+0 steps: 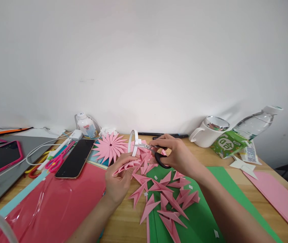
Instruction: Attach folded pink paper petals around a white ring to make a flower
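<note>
My left hand [120, 179] is closed on a folded pink paper piece [126, 166] and a white roll of tape [133, 142] whose strip runs toward the blades. My right hand [176, 153] grips black-handled scissors [152, 152], their blades pointing left at the tape strip. Below the hands several folded pink paper points [168, 199] lie scattered on a green sheet [199, 216]. A finished pink paper flower [110, 147] lies just left of the tape roll.
A black phone [75, 158], pink scissors [59, 160], a red folder [50, 206] and a pink-cased phone [5, 155] on a grey laptop lie left. A white mug [207, 132], water bottle [254, 123], green tissue pack [229, 143] and pink paper [281, 199] are right. Glue bottle [87, 125] stands by the wall.
</note>
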### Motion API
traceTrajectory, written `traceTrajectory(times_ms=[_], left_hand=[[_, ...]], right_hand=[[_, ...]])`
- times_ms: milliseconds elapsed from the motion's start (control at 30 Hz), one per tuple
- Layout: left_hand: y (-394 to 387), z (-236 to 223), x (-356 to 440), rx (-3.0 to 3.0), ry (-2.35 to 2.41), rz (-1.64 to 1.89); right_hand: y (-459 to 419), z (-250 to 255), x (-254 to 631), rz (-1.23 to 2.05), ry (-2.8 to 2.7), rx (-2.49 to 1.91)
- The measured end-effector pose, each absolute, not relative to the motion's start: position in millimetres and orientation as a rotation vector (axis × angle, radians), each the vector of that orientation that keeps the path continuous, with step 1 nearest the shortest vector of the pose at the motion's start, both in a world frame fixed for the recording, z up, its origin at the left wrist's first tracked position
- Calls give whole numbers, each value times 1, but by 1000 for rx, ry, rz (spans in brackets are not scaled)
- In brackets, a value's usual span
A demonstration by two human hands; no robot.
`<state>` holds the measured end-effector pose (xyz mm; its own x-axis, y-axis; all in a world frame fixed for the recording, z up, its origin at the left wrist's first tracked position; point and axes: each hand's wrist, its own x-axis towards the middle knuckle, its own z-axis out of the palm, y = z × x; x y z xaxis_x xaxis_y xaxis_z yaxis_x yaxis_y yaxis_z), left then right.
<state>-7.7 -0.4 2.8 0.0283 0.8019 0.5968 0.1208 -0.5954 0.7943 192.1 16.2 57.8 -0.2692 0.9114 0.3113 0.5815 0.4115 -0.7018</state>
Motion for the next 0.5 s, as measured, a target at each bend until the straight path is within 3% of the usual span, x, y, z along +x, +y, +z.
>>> traceTrajectory(times_ms=[500], left_hand=[[-2, 5, -6, 1718, 959, 1569]], right_hand=[[16, 61, 195, 552, -1991, -1267]])
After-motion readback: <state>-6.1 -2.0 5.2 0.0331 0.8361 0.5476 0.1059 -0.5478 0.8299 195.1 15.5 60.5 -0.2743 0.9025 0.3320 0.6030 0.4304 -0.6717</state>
